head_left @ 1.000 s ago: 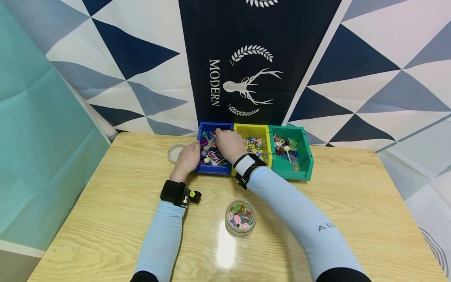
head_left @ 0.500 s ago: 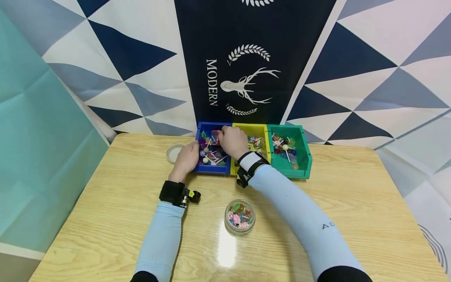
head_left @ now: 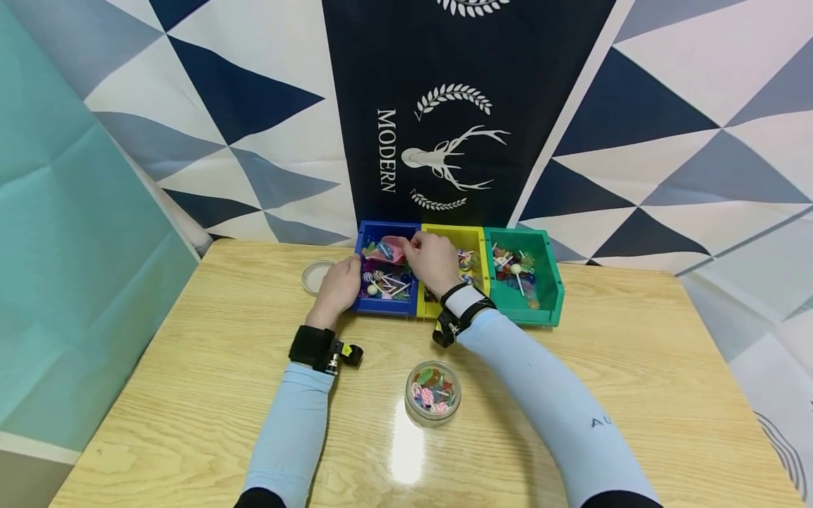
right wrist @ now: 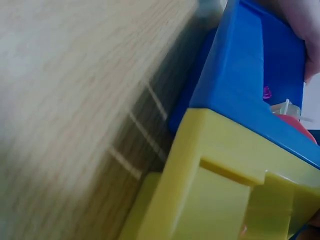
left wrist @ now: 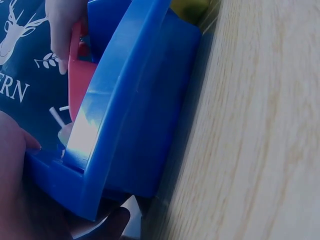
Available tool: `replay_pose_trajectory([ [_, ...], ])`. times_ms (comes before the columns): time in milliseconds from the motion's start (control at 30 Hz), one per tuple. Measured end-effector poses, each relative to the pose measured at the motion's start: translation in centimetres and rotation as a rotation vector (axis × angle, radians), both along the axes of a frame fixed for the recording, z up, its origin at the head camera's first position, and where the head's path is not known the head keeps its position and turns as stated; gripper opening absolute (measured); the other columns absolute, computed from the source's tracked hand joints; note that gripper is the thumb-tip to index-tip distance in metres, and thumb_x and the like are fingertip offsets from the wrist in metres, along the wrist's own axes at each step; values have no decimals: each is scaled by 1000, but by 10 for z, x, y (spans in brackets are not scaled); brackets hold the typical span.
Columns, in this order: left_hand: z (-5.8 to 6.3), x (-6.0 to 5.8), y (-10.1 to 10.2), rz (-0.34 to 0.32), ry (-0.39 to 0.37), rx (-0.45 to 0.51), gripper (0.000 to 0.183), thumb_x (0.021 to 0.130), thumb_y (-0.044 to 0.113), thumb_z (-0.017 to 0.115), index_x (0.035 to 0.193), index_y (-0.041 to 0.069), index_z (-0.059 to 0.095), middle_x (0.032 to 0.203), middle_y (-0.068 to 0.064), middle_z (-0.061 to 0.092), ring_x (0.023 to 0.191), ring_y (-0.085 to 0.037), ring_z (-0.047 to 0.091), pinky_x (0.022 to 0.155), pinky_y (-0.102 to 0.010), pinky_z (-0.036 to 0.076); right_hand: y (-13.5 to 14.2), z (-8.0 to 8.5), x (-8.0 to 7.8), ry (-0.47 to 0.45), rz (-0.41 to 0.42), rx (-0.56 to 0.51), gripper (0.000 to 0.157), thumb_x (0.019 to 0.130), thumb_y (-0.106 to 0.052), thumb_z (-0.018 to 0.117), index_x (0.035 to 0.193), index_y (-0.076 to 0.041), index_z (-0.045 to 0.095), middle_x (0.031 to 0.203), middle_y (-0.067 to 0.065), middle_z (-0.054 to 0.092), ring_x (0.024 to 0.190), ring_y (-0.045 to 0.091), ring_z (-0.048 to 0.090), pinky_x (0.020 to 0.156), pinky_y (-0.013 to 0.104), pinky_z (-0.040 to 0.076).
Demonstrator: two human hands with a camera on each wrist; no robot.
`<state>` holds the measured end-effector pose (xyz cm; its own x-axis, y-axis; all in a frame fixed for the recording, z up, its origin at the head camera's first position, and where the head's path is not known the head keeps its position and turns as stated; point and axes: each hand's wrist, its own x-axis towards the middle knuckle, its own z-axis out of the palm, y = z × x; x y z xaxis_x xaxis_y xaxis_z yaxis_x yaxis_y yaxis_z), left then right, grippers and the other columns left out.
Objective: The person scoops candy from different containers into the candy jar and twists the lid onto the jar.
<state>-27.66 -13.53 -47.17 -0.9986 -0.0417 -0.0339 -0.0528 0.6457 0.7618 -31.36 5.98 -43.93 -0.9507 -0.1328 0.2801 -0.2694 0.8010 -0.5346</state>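
Left hand [head_left: 339, 286] gripping the blue bin [head_left: 384, 307], right hand [head_left: 433, 262] pinching the pink scoop [head_left: 395, 250] over its candies [head_left: 372, 290], scooping next likely needs level lifting.

"MODERN" [head_left: 387, 150] on dark panel [head_left: 444, 56], "A" [head_left: 595, 423] starting lettering on right sleeve [head_left: 540, 381]

On my head view, the left bin [head_left: 384, 307], middle bin [head_left: 452, 234] and right bin [head_left: 554, 300] stand side by side along the table's [head_left: 190, 367] far edge, sweets [head_left: 389, 286] in each, the backdrop [head_left: 432, 42] behind. I have the left hand [head_left: 339, 282] at the left bin's outer side, between it and the lid [head_left: 308, 278], and the right hand [head_left: 434, 261] over the middle bin, its scoop [head_left: 395, 245] reaching above the left bin's sweets. Nearer me, before the bins, the jar [head_left: 432, 421] stands on the table with sweets inside.
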Motion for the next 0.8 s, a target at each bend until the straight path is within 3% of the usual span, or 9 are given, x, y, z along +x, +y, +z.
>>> replay_pose_trajectory([
  [367, 1, 2, 0, -6, -10, 4, 59, 107, 38, 19, 148, 4, 46, 147, -17, 49, 135, -35, 45, 111, -47, 32, 9, -6, 8, 3, -13, -263, 43, 101, -41, 59, 70, -11, 59, 54, 2, 40, 45, 21, 43, 44, 31, 26],
  [633, 2, 2, 0, 6, -30, 23, 61, 108, 41, 19, 147, 4, 48, 145, -18, 50, 133, -36, 46, 110, -49, 34, 28, 4, 21, -60, 13, -483, 46, 99, -48, 58, 87, -5, 70, 59, 2, 43, 49, 18, 39, 44, 29, 26],
  [800, 2, 2, -1, 0, -39, 26, 61, 108, 42, 18, 148, 5, 47, 146, -17, 49, 133, -36, 46, 110, -49, 34, 48, 10, 35, -60, 5, -555, 53, 97, -54, 58, 88, -4, 71, 58, 2, 40, 48, 18, 37, 43, 29, 25],
])
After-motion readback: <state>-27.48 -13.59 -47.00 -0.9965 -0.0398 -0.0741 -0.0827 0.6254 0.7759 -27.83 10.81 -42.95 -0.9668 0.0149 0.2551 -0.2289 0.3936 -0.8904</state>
